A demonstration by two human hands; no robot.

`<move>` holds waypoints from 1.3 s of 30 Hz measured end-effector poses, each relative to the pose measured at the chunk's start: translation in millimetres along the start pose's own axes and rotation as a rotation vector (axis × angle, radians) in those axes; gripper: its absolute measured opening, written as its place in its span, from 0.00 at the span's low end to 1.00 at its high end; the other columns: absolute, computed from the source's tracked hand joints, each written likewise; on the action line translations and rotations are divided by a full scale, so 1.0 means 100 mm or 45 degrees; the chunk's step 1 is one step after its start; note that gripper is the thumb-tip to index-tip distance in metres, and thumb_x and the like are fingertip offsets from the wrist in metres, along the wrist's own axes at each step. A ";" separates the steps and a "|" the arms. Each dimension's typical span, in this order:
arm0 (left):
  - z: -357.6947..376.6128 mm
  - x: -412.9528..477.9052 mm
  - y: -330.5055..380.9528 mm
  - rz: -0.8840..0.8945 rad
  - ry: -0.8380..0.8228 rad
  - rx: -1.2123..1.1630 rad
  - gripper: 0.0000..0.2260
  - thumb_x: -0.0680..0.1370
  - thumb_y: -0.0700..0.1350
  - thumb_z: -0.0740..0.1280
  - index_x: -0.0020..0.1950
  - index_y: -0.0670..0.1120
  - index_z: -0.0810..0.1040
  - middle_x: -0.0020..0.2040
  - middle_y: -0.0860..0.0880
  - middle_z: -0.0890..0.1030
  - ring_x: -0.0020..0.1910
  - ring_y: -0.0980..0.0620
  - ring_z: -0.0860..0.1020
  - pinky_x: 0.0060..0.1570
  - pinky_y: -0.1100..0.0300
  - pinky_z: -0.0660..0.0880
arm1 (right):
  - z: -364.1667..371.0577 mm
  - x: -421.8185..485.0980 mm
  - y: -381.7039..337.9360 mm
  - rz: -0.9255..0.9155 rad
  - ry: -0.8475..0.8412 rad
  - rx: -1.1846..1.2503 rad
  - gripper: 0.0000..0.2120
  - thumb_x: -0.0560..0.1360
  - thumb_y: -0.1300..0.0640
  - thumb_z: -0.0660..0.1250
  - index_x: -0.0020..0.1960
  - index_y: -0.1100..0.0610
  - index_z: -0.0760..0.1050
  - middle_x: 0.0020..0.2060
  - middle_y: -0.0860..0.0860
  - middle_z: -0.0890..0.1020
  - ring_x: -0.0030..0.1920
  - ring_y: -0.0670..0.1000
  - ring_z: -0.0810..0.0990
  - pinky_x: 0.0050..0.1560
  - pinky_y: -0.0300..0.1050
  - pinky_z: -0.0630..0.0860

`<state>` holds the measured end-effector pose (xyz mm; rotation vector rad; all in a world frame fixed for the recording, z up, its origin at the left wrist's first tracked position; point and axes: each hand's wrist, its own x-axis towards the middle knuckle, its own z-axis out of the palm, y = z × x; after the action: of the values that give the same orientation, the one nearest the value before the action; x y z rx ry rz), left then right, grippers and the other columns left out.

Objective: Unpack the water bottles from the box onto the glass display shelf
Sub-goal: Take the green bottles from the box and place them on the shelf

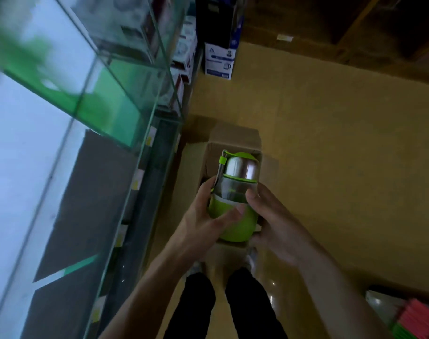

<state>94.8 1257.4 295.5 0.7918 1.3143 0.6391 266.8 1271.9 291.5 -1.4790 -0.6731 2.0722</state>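
One green water bottle (pixel 233 204) is held at centre frame over the open box (pixel 235 137), both the left hand (pixel 203 216) and the right hand (pixel 276 223) curled round its lower body, so this looks like the lift-out step, and next it needs carrying up-left onto the glass display shelf (pixel 37 133).

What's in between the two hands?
A green water bottle with a shiny metal cap. The left hand and the right hand hold it from either side, over the open cardboard box. The head view shows it.
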 end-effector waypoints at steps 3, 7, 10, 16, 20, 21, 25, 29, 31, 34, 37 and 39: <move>0.01 -0.31 0.40 0.044 -0.029 -0.010 0.24 0.77 0.47 0.73 0.72 0.56 0.71 0.59 0.53 0.84 0.57 0.54 0.83 0.55 0.50 0.82 | 0.18 -0.39 -0.33 -0.050 -0.002 -0.021 0.21 0.77 0.43 0.65 0.70 0.41 0.75 0.64 0.47 0.83 0.63 0.50 0.83 0.50 0.52 0.83; 0.04 -0.75 0.88 0.100 -0.041 0.012 0.26 0.77 0.51 0.74 0.73 0.59 0.69 0.61 0.53 0.83 0.58 0.52 0.83 0.56 0.46 0.82 | 0.40 -0.90 -0.74 -0.079 -0.006 -0.057 0.20 0.76 0.43 0.66 0.68 0.41 0.76 0.64 0.47 0.83 0.62 0.51 0.84 0.57 0.64 0.82; 0.09 -1.05 1.16 0.163 -0.018 0.028 0.25 0.77 0.53 0.74 0.72 0.61 0.69 0.59 0.51 0.83 0.55 0.47 0.84 0.52 0.37 0.81 | 0.52 -1.25 -0.98 -0.101 -0.009 -0.106 0.20 0.77 0.42 0.66 0.69 0.41 0.75 0.63 0.46 0.84 0.59 0.53 0.85 0.59 0.73 0.78; 0.10 -1.52 1.64 0.307 -0.027 0.087 0.26 0.77 0.55 0.74 0.72 0.59 0.69 0.62 0.52 0.82 0.59 0.51 0.82 0.57 0.43 0.81 | 0.76 -1.77 -1.33 -0.207 -0.011 -0.153 0.22 0.75 0.41 0.66 0.68 0.40 0.75 0.65 0.45 0.82 0.62 0.50 0.83 0.62 0.67 0.79; 0.07 -1.78 1.91 0.402 0.004 0.092 0.24 0.78 0.50 0.73 0.72 0.55 0.70 0.60 0.54 0.83 0.59 0.54 0.82 0.59 0.46 0.80 | 0.93 -2.02 -1.53 -0.288 -0.006 -0.168 0.25 0.74 0.41 0.68 0.70 0.43 0.74 0.65 0.48 0.82 0.62 0.51 0.84 0.60 0.63 0.81; 0.06 -1.85 1.99 0.424 0.002 0.102 0.22 0.78 0.50 0.73 0.71 0.55 0.71 0.60 0.53 0.83 0.60 0.54 0.82 0.60 0.45 0.80 | 0.97 -2.07 -1.58 -0.307 -0.012 -0.170 0.26 0.74 0.41 0.68 0.71 0.43 0.74 0.65 0.47 0.82 0.62 0.49 0.84 0.60 0.61 0.82; -0.01 -2.11 2.26 0.514 0.008 0.102 0.22 0.78 0.50 0.73 0.71 0.57 0.72 0.62 0.54 0.82 0.61 0.54 0.81 0.62 0.45 0.79 | 1.15 -2.29 -1.79 -0.384 -0.013 -0.185 0.38 0.69 0.37 0.72 0.77 0.42 0.67 0.69 0.45 0.78 0.65 0.50 0.81 0.62 0.60 0.81; -0.09 -2.33 2.53 0.629 -0.010 0.125 0.19 0.79 0.48 0.71 0.65 0.64 0.70 0.54 0.70 0.82 0.55 0.67 0.81 0.52 0.67 0.79 | 1.33 -2.47 -2.00 -0.478 -0.005 -0.214 0.44 0.66 0.33 0.76 0.78 0.40 0.65 0.72 0.45 0.75 0.68 0.51 0.78 0.64 0.61 0.79; -0.15 -2.48 2.67 0.690 -0.005 0.154 0.17 0.79 0.46 0.70 0.61 0.65 0.69 0.49 0.76 0.80 0.50 0.75 0.78 0.45 0.74 0.76 | 1.43 -2.56 -2.09 -0.545 -0.032 -0.235 0.39 0.68 0.32 0.76 0.76 0.38 0.68 0.72 0.45 0.76 0.70 0.52 0.77 0.66 0.65 0.77; -0.22 -2.58 2.84 0.767 0.031 0.146 0.22 0.78 0.48 0.72 0.69 0.62 0.70 0.60 0.63 0.82 0.59 0.63 0.81 0.54 0.61 0.79 | 1.59 -2.72 -2.24 -0.673 -0.103 -0.279 0.23 0.77 0.41 0.69 0.71 0.39 0.74 0.64 0.44 0.83 0.64 0.48 0.83 0.64 0.62 0.80; -0.27 -2.76 3.03 0.849 0.033 0.123 0.23 0.78 0.49 0.72 0.71 0.60 0.70 0.63 0.57 0.82 0.61 0.56 0.81 0.60 0.49 0.80 | 1.72 -2.91 -2.39 -0.775 -0.138 -0.308 0.19 0.77 0.43 0.67 0.68 0.38 0.76 0.61 0.42 0.84 0.61 0.45 0.84 0.61 0.61 0.81; -0.29 -2.85 3.14 0.914 0.045 0.135 0.23 0.78 0.49 0.72 0.71 0.58 0.71 0.63 0.55 0.82 0.61 0.55 0.81 0.61 0.46 0.79 | 1.80 -2.99 -2.50 -0.836 -0.144 -0.361 0.22 0.77 0.40 0.68 0.70 0.38 0.75 0.65 0.44 0.82 0.63 0.47 0.83 0.62 0.63 0.81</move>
<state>30.6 1220.8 714.0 1.3626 1.0840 1.1548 208.0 1246.0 715.7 -1.0710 -1.3352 1.5938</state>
